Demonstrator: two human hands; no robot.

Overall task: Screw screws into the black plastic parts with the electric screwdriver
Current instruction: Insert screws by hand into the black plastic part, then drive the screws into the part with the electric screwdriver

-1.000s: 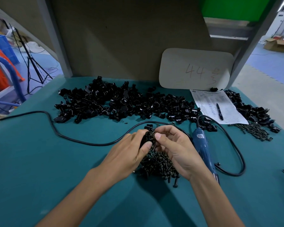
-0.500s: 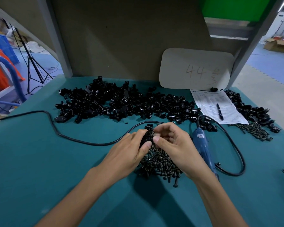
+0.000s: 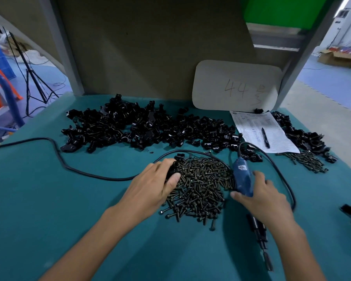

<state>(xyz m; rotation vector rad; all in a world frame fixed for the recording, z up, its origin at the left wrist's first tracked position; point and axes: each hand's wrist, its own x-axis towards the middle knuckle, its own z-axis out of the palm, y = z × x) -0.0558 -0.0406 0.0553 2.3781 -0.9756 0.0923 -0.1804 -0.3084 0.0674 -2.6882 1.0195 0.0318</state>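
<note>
Teal cloth-covered table [image 3: 49, 199], beige back wall [image 3: 150, 47]: left hand [image 3: 150, 189] pinches a black plastic part [image 3: 171, 172], right hand [image 3: 259, 197] grips the blue electric screwdriver [image 3: 242, 179].

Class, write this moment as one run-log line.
left hand: holds black part | right hand: grips screwdriver | screws: heap between hands

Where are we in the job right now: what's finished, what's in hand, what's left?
Done: nothing confirmable; the small parts pile at right may be finished. In hand: the left hand holds one black plastic part over the screw pile; the right hand grips the electric screwdriver. Left: driving a screw, then the large parts pile at the back.
</note>
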